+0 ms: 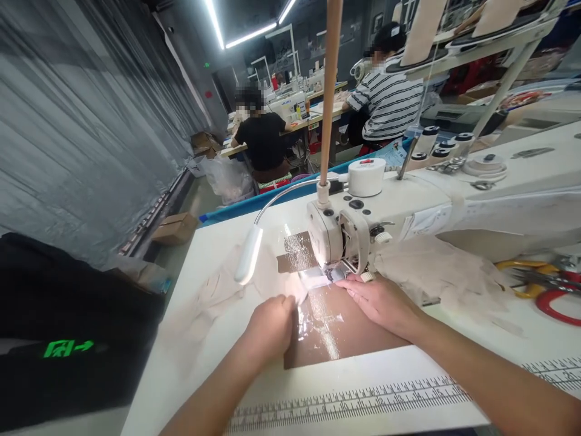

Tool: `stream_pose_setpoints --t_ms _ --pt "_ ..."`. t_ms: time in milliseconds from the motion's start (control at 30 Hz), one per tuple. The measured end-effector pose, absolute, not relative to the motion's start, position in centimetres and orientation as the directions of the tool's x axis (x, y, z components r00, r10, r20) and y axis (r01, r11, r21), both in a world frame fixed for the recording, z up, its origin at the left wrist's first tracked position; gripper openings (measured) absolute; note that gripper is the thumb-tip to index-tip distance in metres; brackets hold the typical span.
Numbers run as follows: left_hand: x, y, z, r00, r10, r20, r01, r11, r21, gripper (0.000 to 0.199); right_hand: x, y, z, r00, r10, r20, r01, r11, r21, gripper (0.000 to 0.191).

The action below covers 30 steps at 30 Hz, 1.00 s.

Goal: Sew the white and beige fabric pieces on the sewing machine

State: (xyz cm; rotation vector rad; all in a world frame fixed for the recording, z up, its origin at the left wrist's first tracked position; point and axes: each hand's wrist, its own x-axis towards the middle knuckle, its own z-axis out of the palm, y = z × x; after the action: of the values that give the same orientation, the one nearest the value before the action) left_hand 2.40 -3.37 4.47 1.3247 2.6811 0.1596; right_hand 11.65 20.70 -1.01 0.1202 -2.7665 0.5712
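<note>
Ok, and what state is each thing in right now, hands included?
Left hand: fingers closed on pale cloth.
Right hand: fingers extended by the needle area; grip unclear.
Pale cloth: loose, wrinkled.
Sewing machine: running or stopped, can't tell.
Brown sheet: lying flat, shiny.
Gooseneck lamp: lit.
Ceiling lights: lit.
Exit sign: lit green.

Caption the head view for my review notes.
Left hand holding pale fabric, right hand close in at a white sewing machine, a small lamp shining beside them.
</note>
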Motion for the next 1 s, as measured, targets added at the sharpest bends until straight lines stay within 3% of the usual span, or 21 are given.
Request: stream_pose_setpoints --t_ms 133,267,467,667,833,1000 --pt "7.0 -6.4 4.9 -0.589 0.777 -0.220 0.726 0.629 0.278 0.023 11.9 20.5 -1.5 -0.940 -0.048 0.339 -0.210 0.863 -0.460 0.037" --pt "9.9 -8.3 3.6 -0.592 0.785 -0.186 0.705 0.615 0.352 0.034 12.0 19.9 -1.0 -0.933 -0.095 0.348 -0.284 0.786 -0.549 0.033" --pt "10.4 -8.9 4.7 -0.562 0.798 -0.215 0.644 0.586 0.491 0.026 12.3 19.3 0.5 -0.921 -0.274 0.275 -0.380 0.783 -0.493 0.022" --pt "7.7 -7.0 6.1 -0.648 0.761 -0.025 0.641 0.564 0.520 0.027 12.5 18.9 0.4 -0.917 -0.368 0.153 -0.395 0.790 -0.470 0.020" --pt "5.9 -4.4 4.4 -0.557 0.831 -0.015 0.691 0.473 0.546 0.014 12.7 18.6 0.3 -0.906 -0.399 0.142 -0.421 0.814 -0.401 0.026" --pt "5.3 -3.6 4.2 -0.463 0.886 0.003 0.677 0.352 0.646 0.013 13.0 18.9 0.9 -0.917 -0.348 0.194 -0.394 0.713 -0.581 0.024"
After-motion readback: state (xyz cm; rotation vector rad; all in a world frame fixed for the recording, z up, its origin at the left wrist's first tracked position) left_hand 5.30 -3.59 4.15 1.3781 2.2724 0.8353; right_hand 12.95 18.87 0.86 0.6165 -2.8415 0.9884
